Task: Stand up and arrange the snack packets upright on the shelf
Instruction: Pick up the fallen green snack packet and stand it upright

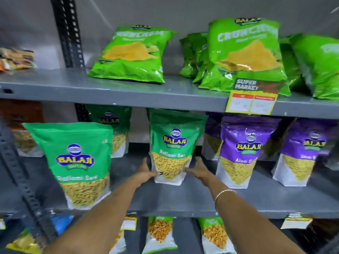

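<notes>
A green Ratlami Sev packet (172, 143) stands upright in the middle of the grey middle shelf (183, 198). My left hand (146, 171) presses its lower left side and my right hand (198, 170) presses its lower right side, so both hands hold it between them. A larger-looking green Ratlami Sev packet (77, 162) stands upright near the front at the left. Another green packet (113, 125) stands behind it. Purple Aloo Sev packets (242, 149) (304, 153) stand upright to the right.
The top shelf (128, 92) carries light green Crunchem bags (132, 54) (245, 55), leaning back, and a yellow price tag (251, 99). A perforated steel upright (23, 180) runs down the left. More packets (159, 233) stand on the shelf below.
</notes>
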Tool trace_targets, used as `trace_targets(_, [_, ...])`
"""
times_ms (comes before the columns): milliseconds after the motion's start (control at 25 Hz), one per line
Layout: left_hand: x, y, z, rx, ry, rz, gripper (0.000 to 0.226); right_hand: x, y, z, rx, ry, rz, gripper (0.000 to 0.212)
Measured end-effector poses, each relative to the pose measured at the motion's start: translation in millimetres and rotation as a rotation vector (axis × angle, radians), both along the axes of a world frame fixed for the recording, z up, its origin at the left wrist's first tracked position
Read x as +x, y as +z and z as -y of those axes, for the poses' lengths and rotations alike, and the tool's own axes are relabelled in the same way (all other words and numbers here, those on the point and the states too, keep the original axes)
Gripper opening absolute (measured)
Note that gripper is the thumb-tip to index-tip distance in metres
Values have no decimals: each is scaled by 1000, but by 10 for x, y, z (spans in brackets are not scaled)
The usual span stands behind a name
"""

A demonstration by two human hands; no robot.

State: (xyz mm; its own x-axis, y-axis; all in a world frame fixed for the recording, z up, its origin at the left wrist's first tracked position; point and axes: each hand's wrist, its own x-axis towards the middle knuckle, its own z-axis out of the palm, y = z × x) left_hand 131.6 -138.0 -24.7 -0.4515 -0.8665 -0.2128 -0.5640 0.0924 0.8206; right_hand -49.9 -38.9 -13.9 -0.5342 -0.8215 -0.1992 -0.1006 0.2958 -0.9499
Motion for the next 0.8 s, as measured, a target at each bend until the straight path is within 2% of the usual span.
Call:
trace_targets(120, [-164,-158,-32,98,98,-185,79,-85,-94,123,-40,186,20,71])
trace_targets(200, [-177,-214,-82,45,196,-184,57,-99,-185,116,-66,148,27,68])
trace_targets(280, [-119,-230,-137,5,228,-151,49,-41,-162,6,-81,115,12,67])
trace_targets(440, [77,-298,-327,-15,184,-66,60,128,-123,-343,-55,99,-89,67])
trace_targets(600, [256,-221,-576,-72,139,-11,57,294,-109,-575,-53,71,-182,70])
trace_targets(800, [344,-105,-715,-107,102,50,53,397,-65,-662,-60,79,-185,71])
